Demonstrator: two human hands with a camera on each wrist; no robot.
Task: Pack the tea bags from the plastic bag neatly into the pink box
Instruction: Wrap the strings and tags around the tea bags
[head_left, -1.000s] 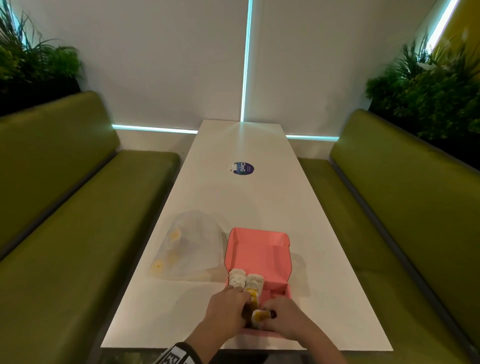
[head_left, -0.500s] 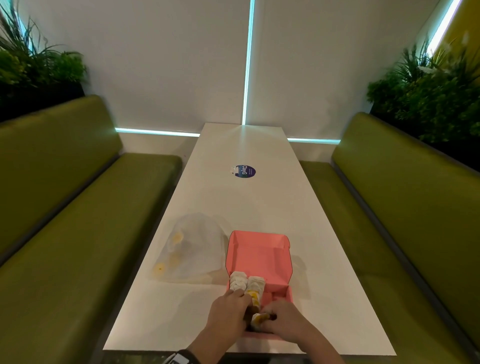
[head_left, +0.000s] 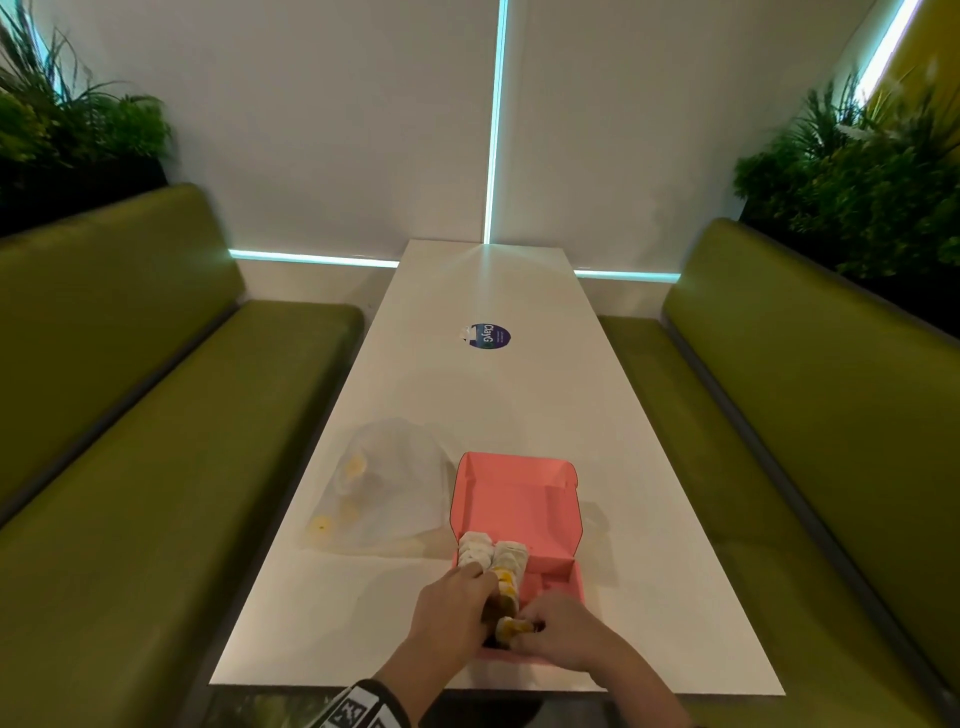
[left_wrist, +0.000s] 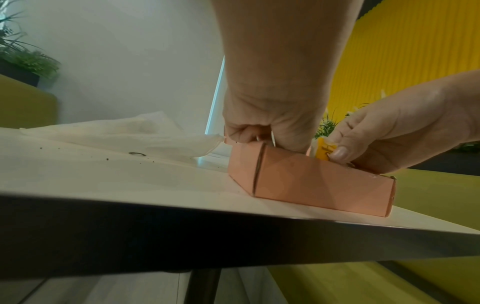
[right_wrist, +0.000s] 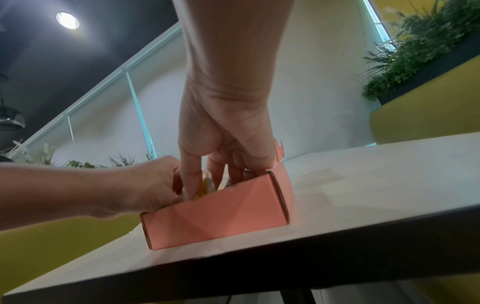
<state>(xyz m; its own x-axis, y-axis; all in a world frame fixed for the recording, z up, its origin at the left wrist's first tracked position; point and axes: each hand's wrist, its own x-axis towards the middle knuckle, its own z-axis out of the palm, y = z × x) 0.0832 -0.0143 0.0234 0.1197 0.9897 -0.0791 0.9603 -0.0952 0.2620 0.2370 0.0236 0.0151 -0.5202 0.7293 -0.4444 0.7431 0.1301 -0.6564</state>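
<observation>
Paper tea bags (head_left: 493, 558): light, soft, crushable; I judge edges best for pinching.
Right hand (head_left: 563, 631): pinching a yellow-tagged tea bag (left_wrist: 322, 151).
Left hand (head_left: 452, 610): curled fingers inside pink box (head_left: 519, 499), steadying rows.

Pink box open, part-filled with tea bags; plastic bag off to one side

The pink box (head_left: 519, 512) sits under both hands near the table edge, lid tipped back beyond the fingers. Two rows of white tea bags (head_left: 493, 556) with yellow tags stand along its left side, just past the left hand (head_left: 452, 610); the right hand (head_left: 563, 631) pinches one yellow-tagged tea bag (left_wrist: 323, 151) at the near end. The translucent plastic bag (head_left: 387, 488) lies flat beyond and left of the left hand, yellow tags showing through.
</observation>
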